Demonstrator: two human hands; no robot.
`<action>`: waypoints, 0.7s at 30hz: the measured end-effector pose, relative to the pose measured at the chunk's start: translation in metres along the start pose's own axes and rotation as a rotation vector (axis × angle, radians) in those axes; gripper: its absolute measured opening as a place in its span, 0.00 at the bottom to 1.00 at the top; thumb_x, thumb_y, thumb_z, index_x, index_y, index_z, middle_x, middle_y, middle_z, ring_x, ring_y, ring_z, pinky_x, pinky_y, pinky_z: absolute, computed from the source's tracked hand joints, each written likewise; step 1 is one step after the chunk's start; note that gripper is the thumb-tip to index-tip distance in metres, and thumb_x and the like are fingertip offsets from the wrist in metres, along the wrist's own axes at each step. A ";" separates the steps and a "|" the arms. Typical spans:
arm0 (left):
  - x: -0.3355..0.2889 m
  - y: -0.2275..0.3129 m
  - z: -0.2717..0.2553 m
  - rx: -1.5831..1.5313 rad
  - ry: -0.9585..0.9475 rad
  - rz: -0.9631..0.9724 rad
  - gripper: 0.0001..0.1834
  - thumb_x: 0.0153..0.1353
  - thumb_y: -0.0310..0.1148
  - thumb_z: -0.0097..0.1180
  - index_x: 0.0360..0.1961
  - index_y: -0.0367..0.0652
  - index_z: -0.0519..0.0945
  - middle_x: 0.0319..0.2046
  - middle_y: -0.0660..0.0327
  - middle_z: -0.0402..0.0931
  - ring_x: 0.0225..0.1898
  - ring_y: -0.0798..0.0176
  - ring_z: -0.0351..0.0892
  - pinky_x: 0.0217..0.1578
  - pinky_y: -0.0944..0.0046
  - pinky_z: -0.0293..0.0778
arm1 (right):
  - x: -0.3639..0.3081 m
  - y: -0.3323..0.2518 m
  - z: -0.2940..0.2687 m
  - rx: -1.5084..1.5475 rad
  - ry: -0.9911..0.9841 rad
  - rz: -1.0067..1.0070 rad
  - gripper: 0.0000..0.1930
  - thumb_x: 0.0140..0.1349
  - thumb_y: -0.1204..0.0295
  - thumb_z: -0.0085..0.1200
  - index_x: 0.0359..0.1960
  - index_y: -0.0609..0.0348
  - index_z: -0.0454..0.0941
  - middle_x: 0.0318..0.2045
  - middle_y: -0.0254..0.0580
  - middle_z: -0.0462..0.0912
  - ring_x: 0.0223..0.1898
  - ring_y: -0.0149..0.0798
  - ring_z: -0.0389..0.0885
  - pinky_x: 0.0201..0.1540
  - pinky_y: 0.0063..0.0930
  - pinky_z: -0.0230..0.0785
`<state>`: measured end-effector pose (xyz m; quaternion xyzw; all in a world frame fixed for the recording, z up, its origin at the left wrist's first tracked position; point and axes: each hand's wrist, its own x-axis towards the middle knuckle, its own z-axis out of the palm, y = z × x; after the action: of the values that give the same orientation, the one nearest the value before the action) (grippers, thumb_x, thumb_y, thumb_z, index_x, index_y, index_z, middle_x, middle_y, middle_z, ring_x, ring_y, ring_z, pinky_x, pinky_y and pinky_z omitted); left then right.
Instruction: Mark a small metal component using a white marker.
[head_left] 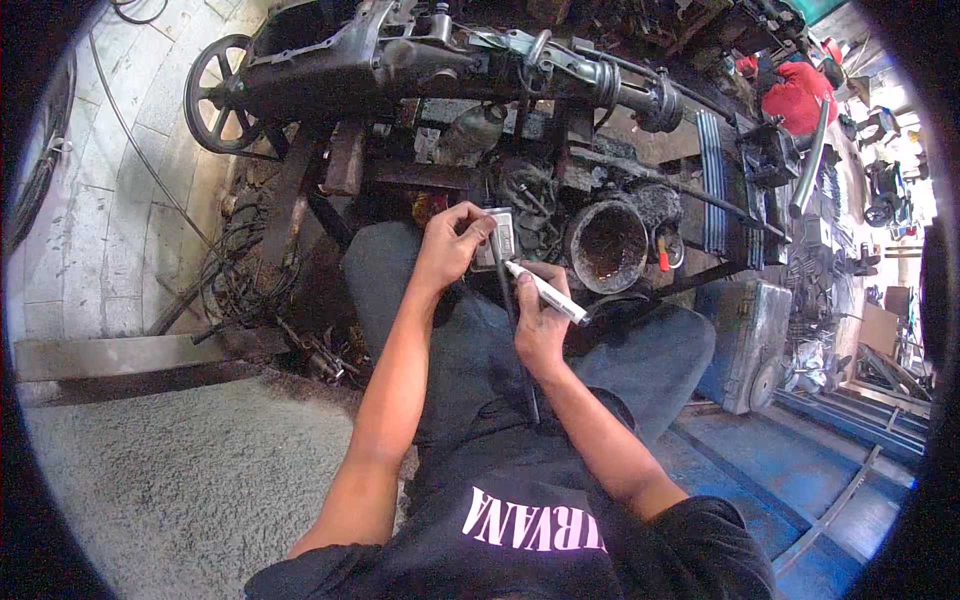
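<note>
A white marker with a dark rear end is gripped in my right hand. Its front end touches, or nearly touches, a dark narrow bar that runs down between my legs toward my shirt. My left hand pinches a small silver rectangular tool at the bar's upper end; its exact kind is too small to tell. Thumb and fingers close on its left edge. Both hands work close together above my lap, just in front of the greasy machine.
A large dark machine spans the far side, with a spoked handwheel on its left. A round dirty pan sits right of my hands, by an orange-handled tool. Tangled cables lie left; a blue-grey case stands right.
</note>
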<state>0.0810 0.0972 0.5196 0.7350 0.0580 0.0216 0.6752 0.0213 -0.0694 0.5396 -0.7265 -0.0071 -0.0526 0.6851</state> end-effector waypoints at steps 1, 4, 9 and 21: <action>0.000 0.000 0.000 -0.007 0.002 -0.009 0.13 0.67 0.37 0.64 0.34 0.36 0.82 0.25 0.69 0.76 0.28 0.76 0.68 0.30 0.69 0.66 | 0.000 -0.004 0.000 -0.024 -0.035 0.014 0.08 0.72 0.72 0.54 0.45 0.64 0.76 0.37 0.39 0.80 0.39 0.30 0.75 0.45 0.26 0.70; 0.000 0.002 0.001 -0.020 -0.003 -0.025 0.13 0.67 0.37 0.64 0.34 0.36 0.82 0.25 0.70 0.75 0.28 0.76 0.68 0.30 0.69 0.65 | 0.000 -0.007 -0.002 -0.033 -0.060 0.039 0.08 0.72 0.71 0.54 0.46 0.64 0.76 0.38 0.39 0.80 0.39 0.30 0.75 0.45 0.26 0.70; 0.001 0.003 0.003 -0.055 -0.006 -0.088 0.13 0.67 0.37 0.64 0.33 0.37 0.81 0.25 0.70 0.75 0.28 0.77 0.67 0.29 0.70 0.65 | 0.001 0.002 -0.007 0.080 -0.011 0.101 0.09 0.73 0.72 0.53 0.48 0.64 0.76 0.41 0.39 0.80 0.42 0.29 0.75 0.49 0.25 0.69; 0.000 0.000 0.002 -0.068 -0.002 -0.084 0.14 0.66 0.38 0.65 0.31 0.38 0.80 0.23 0.71 0.74 0.26 0.77 0.66 0.28 0.70 0.64 | -0.002 0.004 -0.005 0.036 -0.031 0.066 0.09 0.72 0.72 0.54 0.48 0.63 0.76 0.39 0.37 0.79 0.40 0.27 0.74 0.45 0.23 0.69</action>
<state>0.0816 0.0949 0.5195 0.7087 0.0875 -0.0055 0.7000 0.0190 -0.0743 0.5357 -0.7146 0.0054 -0.0183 0.6993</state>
